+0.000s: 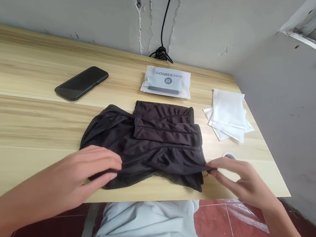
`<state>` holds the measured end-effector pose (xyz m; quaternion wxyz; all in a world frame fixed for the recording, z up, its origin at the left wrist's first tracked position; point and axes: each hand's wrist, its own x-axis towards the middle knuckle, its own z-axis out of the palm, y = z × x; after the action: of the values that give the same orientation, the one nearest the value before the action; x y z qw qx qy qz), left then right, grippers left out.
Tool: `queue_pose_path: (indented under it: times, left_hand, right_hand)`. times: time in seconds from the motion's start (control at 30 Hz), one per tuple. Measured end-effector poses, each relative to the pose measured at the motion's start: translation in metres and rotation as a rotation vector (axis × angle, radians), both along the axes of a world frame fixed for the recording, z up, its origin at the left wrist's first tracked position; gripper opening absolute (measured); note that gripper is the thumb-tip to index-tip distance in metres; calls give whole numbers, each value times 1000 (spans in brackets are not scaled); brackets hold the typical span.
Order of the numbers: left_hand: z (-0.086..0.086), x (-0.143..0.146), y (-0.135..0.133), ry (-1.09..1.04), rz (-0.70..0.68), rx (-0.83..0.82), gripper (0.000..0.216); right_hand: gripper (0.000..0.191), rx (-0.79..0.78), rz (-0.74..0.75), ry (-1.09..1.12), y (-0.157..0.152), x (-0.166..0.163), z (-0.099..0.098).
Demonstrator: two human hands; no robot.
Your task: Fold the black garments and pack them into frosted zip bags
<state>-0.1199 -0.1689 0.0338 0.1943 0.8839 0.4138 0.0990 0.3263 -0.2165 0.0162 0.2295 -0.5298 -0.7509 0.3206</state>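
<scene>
A thin black cloth garment (139,158) with stitched edges lies partly folded on the tabletop, its upper part turned over in a band; its exact kind cannot be told. My right hand (239,179) pinches its right lower corner between thumb and fingers and lifts it slightly off the wood. On the left, my left hand (92,170) is closed on the garment's lower left edge, with dark fabric showing between thumb and fingers. Just beyond the folded band lies a flat frosted pouch (167,82) printed ROCKBROS, upside down from here.
A black phone (81,83) lies at the back left of the wooden table (25,130). Several white pouches (229,113) are stacked at the right. Behind my right hand shows a small round object (229,156). A coiled black cable (161,53) rests against the wall.
</scene>
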Motion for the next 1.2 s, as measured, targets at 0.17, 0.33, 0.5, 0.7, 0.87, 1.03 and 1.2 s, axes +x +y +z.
queue_pose_path:
  times: [0.17, 0.33, 0.5, 0.7, 0.87, 1.03, 1.2]
  left_hand:
    - [-4, 12, 28, 73, 346, 61, 31]
    - [-10, 33, 45, 202, 264, 292, 34]
    - [-14, 79, 36, 29, 127, 489, 40]
    - [-40, 73, 50, 172, 73, 234, 61]
    - [-28, 19, 52, 126, 436, 237, 68]
    - [-11, -5, 38, 156, 775, 171, 46]
    - [-12, -8, 34, 227, 673, 294, 43]
  right_hand:
    - [9, 153, -277, 71, 26, -11, -12]
    - [19, 291, -206, -198, 43, -26, -7]
    - [38, 508, -32, -300, 58, -71, 8]
    - [67, 331, 233, -504, 92, -103, -33]
    - [66, 302, 225, -460, 95, -95, -41]
    - [62, 229, 166, -259, 94, -92, -31]
    - [54, 183, 40, -2, 96, -84, -29]
